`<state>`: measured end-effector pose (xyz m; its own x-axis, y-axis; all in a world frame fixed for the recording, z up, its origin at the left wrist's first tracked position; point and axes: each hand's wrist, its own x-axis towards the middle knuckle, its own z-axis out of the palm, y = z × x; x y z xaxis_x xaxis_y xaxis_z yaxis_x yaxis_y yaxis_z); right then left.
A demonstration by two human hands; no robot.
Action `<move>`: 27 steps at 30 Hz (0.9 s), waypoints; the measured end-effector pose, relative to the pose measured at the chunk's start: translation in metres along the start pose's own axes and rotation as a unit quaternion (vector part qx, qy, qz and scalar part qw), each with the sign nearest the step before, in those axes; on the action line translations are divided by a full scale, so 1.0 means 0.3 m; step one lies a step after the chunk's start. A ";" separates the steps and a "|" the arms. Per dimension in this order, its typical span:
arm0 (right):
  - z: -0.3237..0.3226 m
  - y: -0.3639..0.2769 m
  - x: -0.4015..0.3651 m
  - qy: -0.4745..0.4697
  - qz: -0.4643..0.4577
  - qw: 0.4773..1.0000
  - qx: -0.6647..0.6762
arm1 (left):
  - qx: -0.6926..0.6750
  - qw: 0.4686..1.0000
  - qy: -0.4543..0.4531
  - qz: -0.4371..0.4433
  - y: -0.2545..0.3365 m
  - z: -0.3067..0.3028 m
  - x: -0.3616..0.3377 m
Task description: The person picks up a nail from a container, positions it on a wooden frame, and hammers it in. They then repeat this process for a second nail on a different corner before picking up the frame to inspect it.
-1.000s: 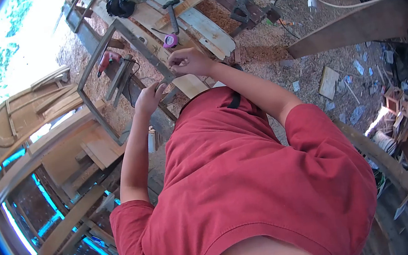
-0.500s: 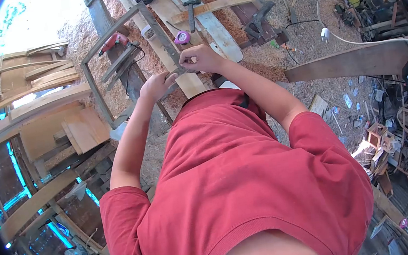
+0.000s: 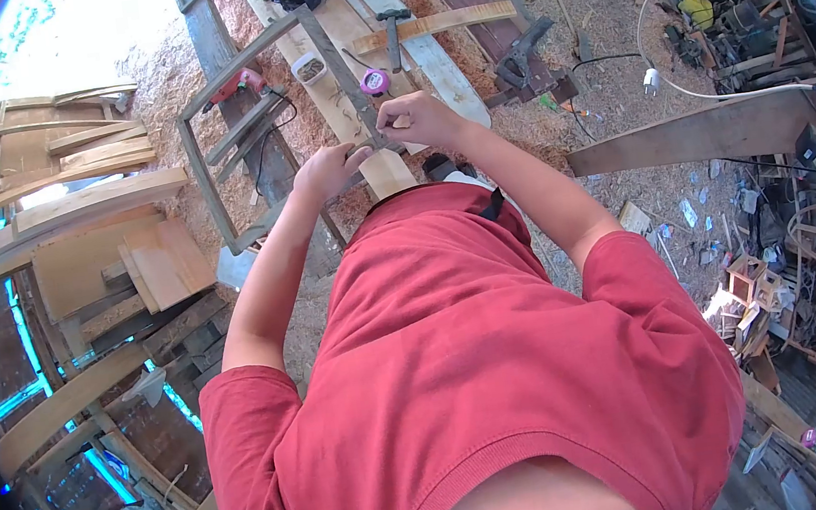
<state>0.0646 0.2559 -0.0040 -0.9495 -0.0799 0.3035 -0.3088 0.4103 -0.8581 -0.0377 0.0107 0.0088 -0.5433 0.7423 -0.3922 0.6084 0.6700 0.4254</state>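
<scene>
A grey wooden frame (image 3: 187,149) lies tilted across the planks in front of me, one corner close to my waist. My left hand (image 3: 326,172) grips its near bar, thumb on top. Beside it, my right hand (image 3: 421,122) is curled in a pinch over the near corner; whatever is between those fingertips is too small to make out. Just beyond the right hand sits a pink tape measure (image 3: 374,81). A hammer (image 3: 394,40) lies farther off, across a curved wooden strip (image 3: 447,22). Inside the frame's outline is a small white container (image 3: 308,69) with small pieces in it.
A red power drill (image 3: 238,88) with a black cord lies left, by the frame. A handsaw (image 3: 521,53) rests on the dark plank to the right. Curved wooden parts (image 3: 71,213) are stacked left. A white cable (image 3: 648,16) and a wide board (image 3: 696,131) are at right.
The view has shifted slightly, so most things appear a little lower and to the right. The wooden frame has turned a little. Both hands stay at its near corner.
</scene>
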 end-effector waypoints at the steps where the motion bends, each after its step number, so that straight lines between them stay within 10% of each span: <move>1: 0.001 -0.001 0.001 0.000 -0.004 1.000 -0.004 | 0.001 1.000 0.003 0.002 0.002 -0.001 0.000; 19: 0.041 -0.030 0.012 -0.013 -0.104 0.978 -0.178 | 0.009 0.999 0.027 0.031 -0.004 -0.014 -0.016; 27: 0.062 -0.057 -0.041 0.034 0.032 0.997 -0.059 | 0.005 1.000 0.023 0.009 0.002 -0.043 -0.026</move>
<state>0.0804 0.2331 -0.0008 -0.9599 0.0107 0.2801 -0.2343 0.5177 -0.8229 -0.0405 0.0053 0.0227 -0.5587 0.7537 -0.3462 0.6235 0.6569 0.4239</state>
